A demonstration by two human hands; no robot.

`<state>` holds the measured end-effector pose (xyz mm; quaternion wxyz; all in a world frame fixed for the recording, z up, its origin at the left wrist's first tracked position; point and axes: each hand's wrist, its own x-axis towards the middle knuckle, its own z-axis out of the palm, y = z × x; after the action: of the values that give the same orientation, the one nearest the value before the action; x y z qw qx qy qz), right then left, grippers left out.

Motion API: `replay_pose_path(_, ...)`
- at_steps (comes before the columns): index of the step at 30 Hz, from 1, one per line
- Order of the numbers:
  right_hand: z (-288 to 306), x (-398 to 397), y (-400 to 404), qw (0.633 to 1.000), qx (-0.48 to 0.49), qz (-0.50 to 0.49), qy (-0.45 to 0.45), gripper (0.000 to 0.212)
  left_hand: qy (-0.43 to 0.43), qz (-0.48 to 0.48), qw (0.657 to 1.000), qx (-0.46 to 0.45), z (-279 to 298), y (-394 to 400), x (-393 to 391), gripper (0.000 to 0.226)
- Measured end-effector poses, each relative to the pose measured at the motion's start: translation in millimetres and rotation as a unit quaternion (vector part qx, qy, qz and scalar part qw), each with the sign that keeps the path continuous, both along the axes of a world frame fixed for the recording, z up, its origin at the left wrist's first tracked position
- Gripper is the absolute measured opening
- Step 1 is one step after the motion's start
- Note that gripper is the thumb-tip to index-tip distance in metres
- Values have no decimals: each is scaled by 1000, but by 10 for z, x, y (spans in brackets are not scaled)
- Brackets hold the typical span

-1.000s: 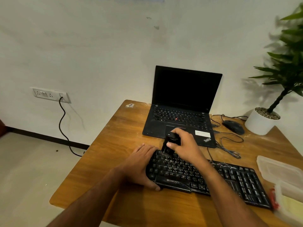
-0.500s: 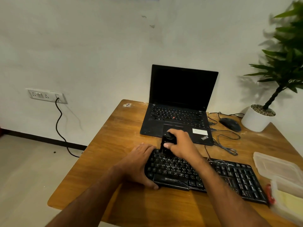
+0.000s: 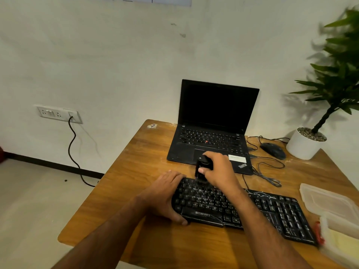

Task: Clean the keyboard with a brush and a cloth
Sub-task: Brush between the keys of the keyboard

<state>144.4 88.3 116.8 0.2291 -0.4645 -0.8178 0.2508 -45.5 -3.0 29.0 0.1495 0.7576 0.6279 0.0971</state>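
Where 2 hands work, laptop (image 3: pixel 211 131) (possibly off) behind.

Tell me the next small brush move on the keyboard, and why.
Probably sweep the brush rightward along the top key rows. The right hand holds it upright at the keyboard's far-left corner, the left hand steadies that end, and the keys to the right lie uncovered.
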Motion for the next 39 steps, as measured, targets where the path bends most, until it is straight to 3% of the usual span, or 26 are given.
replay_pose_path(3,-46,-47,-98,998,-17,50,-16,25,-4,-4,1000,8,20,-5,7,132)
replay_pose_path(8,18,21,-32,999,-1,6,-35,22,-3,-2,1000,3,45,-17,25,132)
replay_pose_path(11,31,-4,-118,999,2,41,-31,23,-9,-3,1000,1,46,-19,22,132)
replay_pose_path(17,120,101,-56,993,5,11,-119,24,-6,-7,1000,2,70,-32,34,131)
replay_pose_path(22,106,-15,-181,996,-14,55,-72,24,-4,-8,1000,3,79,-25,35,132)
replay_pose_path(28,228,60,-44,981,-20,27,-191,22,2,2,1000,-25,51,-6,26,136)
replay_pose_path(33,195,-68,-159,991,-41,62,-107,26,9,-3,1000,-5,61,-25,27,135)
replay_pose_path(39,245,58,-43,978,-53,19,-203,29,12,-2,1000,-8,53,-4,38,135)
